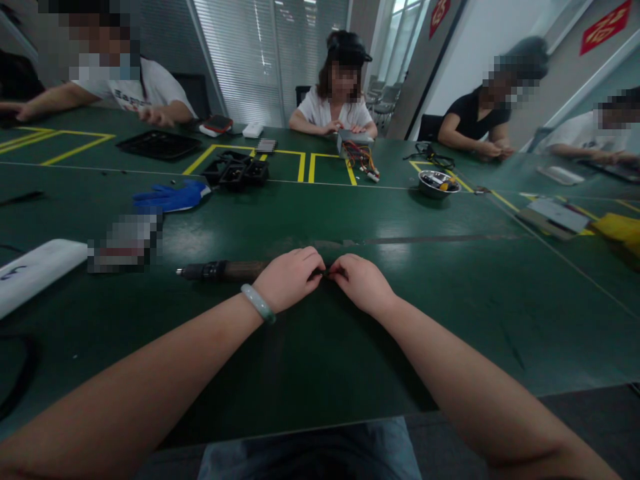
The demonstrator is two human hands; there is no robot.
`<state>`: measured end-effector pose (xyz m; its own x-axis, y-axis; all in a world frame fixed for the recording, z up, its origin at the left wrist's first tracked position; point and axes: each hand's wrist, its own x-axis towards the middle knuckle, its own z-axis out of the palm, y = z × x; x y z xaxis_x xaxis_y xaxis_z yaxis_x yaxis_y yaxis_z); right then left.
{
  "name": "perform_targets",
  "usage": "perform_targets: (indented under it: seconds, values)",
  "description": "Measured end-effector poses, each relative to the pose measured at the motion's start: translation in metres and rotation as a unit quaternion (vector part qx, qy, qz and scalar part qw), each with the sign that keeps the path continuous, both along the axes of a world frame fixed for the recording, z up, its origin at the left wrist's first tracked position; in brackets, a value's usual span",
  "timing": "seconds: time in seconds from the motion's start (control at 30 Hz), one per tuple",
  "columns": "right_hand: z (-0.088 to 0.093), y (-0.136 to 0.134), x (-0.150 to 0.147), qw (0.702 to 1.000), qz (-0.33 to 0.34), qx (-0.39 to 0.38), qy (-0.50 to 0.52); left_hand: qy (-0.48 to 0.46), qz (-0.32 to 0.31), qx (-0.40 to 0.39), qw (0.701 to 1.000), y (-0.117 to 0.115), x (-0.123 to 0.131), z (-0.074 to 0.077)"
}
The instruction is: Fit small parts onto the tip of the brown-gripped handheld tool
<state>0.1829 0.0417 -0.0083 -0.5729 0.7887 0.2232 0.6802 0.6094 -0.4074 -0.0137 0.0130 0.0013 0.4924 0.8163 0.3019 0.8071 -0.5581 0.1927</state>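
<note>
Both hands meet over the middle of the green table. My left hand [290, 277], with a pale green bangle [258, 303] at its wrist, has its fingers closed on a small dark thin piece [325, 272]. From the other side my right hand [364, 283] pinches the same piece. Its kind is too small and too covered by fingers to make out. An electric screwdriver [220, 270] with a brown grip lies just left of my left hand, its metal tip pointing left. The rear end of it is hidden behind that hand.
A blue glove [173, 197], black plastic parts [236, 170] and a black tray [159, 144] lie beyond on the left. A white block [43, 270] is at far left. A metal bowl [439, 185] and a wired metal box [355, 143] stand farther back. Several people sit opposite.
</note>
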Motion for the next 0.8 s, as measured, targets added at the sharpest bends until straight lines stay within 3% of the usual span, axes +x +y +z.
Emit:
perform_targets:
  seconds: [0.53, 0.8]
  values:
    - [-0.007, -0.003, -0.003, 0.998, -0.028, -0.019, 0.052, 0.000, 0.002, 0.004, 1.000, 0.000, 0.000, 0.000]
    - [-0.013, -0.005, -0.009, 0.998, -0.047, 0.032, -0.008, 0.003, -0.002, 0.013, 1.000, 0.001, 0.000, -0.001]
